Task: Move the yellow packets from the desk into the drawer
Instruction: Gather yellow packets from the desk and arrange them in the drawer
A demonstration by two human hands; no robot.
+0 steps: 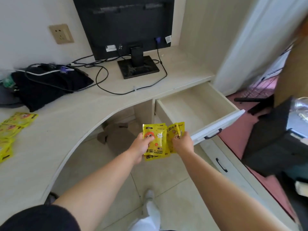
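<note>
My left hand (140, 145) grips a yellow hand-warmer packet (156, 140) with a cartoon face, with more yellow packets stacked behind it. My right hand (182, 143) pinches another yellow packet (175, 132) beside it. Both hands hover over the floor, just in front of the open drawer's near left corner. The drawer (196, 107) is pulled out from the pale wooden desk (70, 120) and looks bare inside. Several more yellow packets (11, 130) lie in a loose pile on the desk at the far left edge.
A black monitor (126, 27) stands on its base at the back of the desk, cables trailing to a dark cloth bundle (48, 87) on the left. A shut lower drawer (221, 164) sits below the open one. A black chair (273, 144) stands on the right.
</note>
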